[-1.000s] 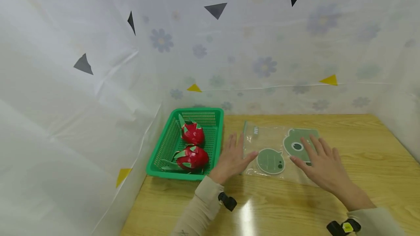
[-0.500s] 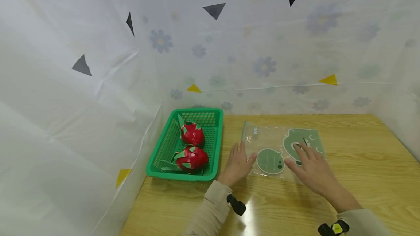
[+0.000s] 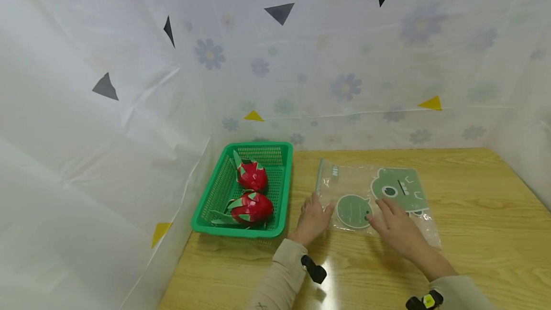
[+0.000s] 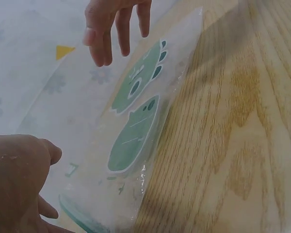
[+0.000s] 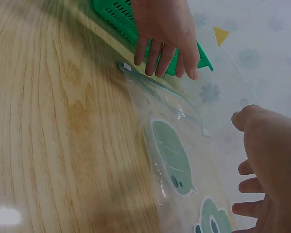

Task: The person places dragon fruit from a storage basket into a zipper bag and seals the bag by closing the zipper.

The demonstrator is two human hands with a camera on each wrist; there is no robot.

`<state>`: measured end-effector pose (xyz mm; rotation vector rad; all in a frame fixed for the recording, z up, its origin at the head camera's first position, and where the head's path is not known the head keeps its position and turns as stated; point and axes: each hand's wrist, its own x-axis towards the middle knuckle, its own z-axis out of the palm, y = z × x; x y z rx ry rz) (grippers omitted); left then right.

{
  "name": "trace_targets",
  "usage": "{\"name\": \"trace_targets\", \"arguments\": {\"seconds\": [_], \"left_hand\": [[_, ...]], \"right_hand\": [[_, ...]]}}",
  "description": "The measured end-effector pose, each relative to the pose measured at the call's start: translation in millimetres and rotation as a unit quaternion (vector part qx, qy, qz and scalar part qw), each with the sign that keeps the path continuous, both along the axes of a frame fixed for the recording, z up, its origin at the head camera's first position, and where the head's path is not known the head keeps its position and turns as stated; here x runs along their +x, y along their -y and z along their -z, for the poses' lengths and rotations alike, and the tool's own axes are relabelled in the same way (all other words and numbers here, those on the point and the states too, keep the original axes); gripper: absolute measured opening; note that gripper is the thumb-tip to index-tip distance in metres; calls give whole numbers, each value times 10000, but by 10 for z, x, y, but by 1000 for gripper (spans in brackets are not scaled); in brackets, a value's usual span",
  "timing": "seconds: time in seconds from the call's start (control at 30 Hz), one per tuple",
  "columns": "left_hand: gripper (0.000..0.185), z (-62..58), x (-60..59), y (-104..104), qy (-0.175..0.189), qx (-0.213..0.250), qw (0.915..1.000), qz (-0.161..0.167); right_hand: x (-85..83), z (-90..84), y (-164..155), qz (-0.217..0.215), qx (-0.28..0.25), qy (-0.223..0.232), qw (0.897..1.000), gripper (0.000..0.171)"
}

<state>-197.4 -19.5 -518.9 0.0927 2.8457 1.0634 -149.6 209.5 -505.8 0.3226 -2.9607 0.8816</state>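
A clear zip bag (image 3: 348, 183) with green dinosaur prints lies flat on the wooden table, its green zip edge toward the left. My left hand (image 3: 313, 219) is at the zip end, fingers relaxed and thumb spread, holding nothing. Over the bag's front part is my right hand (image 3: 400, 231), its fingers loosely extended beside the round green print. In the left wrist view, the fingers of the right hand (image 4: 119, 26) hang above the bag's surface. The right wrist view has the left hand (image 5: 167, 41) with fingertips close over the zip strip (image 5: 160, 87).
Left of the bag stands a green plastic basket (image 3: 285, 195). Inside it are two red dragon fruits with green leaves, one at the back (image 3: 252, 176) and one in front (image 3: 254, 208). White sheeting (image 3: 344, 128) with flowers and triangles rises behind the table.
Both hands have come lower toward the bag. The right hand has shifted left and nearer, uncovering the dinosaur face; the left has moved slightly right. Bag and basket stay put.
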Motion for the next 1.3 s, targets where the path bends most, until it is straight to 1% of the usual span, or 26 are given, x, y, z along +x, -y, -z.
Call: {"name": "trace_targets", "arguments": {"seconds": [0.1,0.27,0.4,0.53,0.63,0.67,0.73,0.8,0.93,1.03,1.13,1.3], "left_hand": [[65,35,-11,-6,-32,-63,10000,-57],[62,81,-23,-18,37,-178,9998,-124],[57,80,-18,-24,24,-139,9997,-209],[39,62,-13,-16,-111,32,9998,-186],[25,58,-8,-6,-215,182,9996,-74],[24,58,-6,-3,-246,222,9994,-47],[23,64,-1,-1,-286,271,9992,-18],[27,74,2,-2,-366,311,9988,-9],[30,76,10,-9,-464,454,9979,68],[30,63,10,-12,-681,468,9963,246],[28,34,14,-18,-994,327,9934,464],[20,-74,35,-21,-1501,4,9859,738]], "right_hand": [[-5,81,37,-66,-83,29,9999,64],[9,206,97,-154,-58,75,9998,58],[42,279,128,-144,-64,24,9999,53],[72,324,137,-88,56,11,9999,53],[90,341,136,-52,195,-5,9998,53],[94,348,134,-45,222,-17,9997,53],[96,355,132,-53,255,-24,9997,52],[103,352,131,-58,287,14,9996,51],[117,319,130,-74,270,234,9993,51],[138,283,133,-122,189,404,9989,52],[150,253,138,-195,105,477,9986,53],[148,189,157,-250,-10,461,9986,50]]}}
